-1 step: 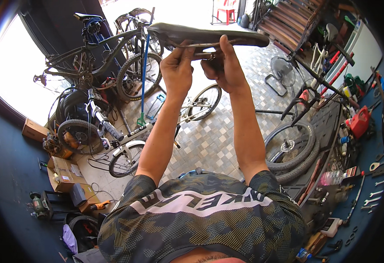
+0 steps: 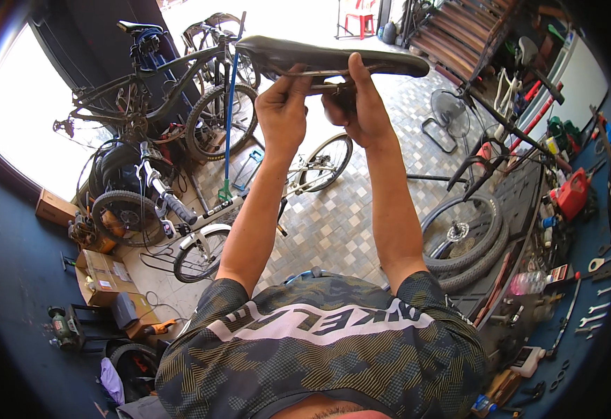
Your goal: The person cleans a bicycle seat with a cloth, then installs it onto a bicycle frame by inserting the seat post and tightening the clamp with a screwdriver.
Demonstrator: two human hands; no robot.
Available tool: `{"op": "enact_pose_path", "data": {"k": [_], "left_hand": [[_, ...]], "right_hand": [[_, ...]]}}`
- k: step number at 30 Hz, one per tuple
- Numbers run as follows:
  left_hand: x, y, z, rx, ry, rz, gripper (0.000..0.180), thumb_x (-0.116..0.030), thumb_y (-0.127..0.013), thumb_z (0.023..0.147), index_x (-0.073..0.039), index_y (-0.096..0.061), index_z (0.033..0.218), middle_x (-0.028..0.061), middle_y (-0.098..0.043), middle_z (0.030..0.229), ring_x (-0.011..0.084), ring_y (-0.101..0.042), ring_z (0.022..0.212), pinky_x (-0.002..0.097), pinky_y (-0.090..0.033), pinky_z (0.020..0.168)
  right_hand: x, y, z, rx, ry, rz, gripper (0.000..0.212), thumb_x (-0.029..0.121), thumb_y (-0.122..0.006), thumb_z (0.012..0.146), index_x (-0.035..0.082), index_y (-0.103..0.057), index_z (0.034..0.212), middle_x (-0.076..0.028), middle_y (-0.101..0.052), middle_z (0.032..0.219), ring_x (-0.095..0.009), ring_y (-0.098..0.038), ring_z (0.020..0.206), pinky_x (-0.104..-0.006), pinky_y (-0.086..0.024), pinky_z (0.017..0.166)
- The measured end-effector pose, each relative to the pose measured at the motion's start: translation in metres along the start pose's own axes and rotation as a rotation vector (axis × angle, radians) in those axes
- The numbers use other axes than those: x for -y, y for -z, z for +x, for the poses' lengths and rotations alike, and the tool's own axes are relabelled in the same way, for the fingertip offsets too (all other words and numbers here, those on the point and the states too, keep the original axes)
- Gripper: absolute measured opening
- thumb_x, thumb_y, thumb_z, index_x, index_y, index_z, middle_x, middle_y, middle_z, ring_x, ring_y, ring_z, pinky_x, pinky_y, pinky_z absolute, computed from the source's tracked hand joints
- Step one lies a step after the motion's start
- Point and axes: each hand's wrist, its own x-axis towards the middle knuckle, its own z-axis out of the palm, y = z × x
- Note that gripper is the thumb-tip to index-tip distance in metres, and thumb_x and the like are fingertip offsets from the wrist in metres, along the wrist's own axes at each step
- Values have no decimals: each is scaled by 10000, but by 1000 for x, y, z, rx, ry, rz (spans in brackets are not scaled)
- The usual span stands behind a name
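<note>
A black bicycle saddle [image 2: 333, 56] is held up in front of me at arm's length, its narrow nose to the left or right I cannot tell for sure. My left hand [image 2: 281, 112] pinches the metal rail beneath its left part between thumb and fingers. Under the middle, my right hand [image 2: 367, 112] is closed, with the thumb pointing up against the saddle's side. Its fingers curl at a dark part below the rails, perhaps a clamp, which is mostly hidden and blurred.
Bicycles stand at the left, one a dark mountain bike [image 2: 159, 105]. A white-fendered bicycle [image 2: 211, 237] is lower down. Loose wheels [image 2: 459, 230] lie at the right by a standing fan [image 2: 448, 108]. Tools hang along the blue wall [image 2: 599, 230]; cardboard boxes [image 2: 106, 276] sit at the left.
The fingers of my right hand under the saddle have shifted slightly and look more blurred. My left hand and the saddle stay almost in place.
</note>
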Motion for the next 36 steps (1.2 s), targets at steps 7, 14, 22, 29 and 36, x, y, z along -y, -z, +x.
{"op": "enact_pose_path", "data": {"k": [7, 14, 22, 29, 36], "left_hand": [[-10, -11, 4, 70, -10, 43, 236, -70, -749, 918, -4, -747, 1144, -83, -572, 658, -12, -399, 587, 200, -306, 528], [-1, -11, 5, 4, -107, 162, 266, -54, -779, 875, -41, -756, 1140, -114, -455, 611, -13, -363, 584, 187, -267, 530], [1, -15, 1, 30, -219, 192, 286, -11, -737, 897, -10, -709, 1181, -99, -457, 628, -16, -368, 568, 178, -284, 533], [5, -11, -13, -84, 54, -134, 351, -232, -744, 952, -56, -459, 1058, -10, -519, 670, 25, -410, 488, 226, -334, 407], [0, -10, -5, -12, 287, -253, 277, -313, -681, 991, -79, -557, 1073, -61, -423, 665, 38, -402, 485, 237, -320, 447]], "right_hand": [[1, -18, -2, -244, 126, 78, 423, 503, -653, 964, 84, -595, 961, -13, -591, 706, -78, -483, 469, -223, -308, 393], [-5, -10, -2, -155, 125, 140, 453, 538, -589, 985, 86, -616, 1003, -31, -626, 766, -79, -462, 506, -221, -321, 412], [-6, -15, -2, -169, 69, 476, 338, 411, -643, 964, 82, -595, 1020, -80, -680, 843, -97, -515, 521, -214, -351, 393], [2, -24, -3, -63, 60, 526, 371, 412, -621, 972, 54, -597, 1065, -103, -693, 931, -95, -519, 546, -208, -359, 401], [-14, -15, 2, -86, 114, 354, 400, 436, -594, 992, 61, -600, 1134, -59, -697, 991, -78, -487, 580, -203, -332, 422]]}}
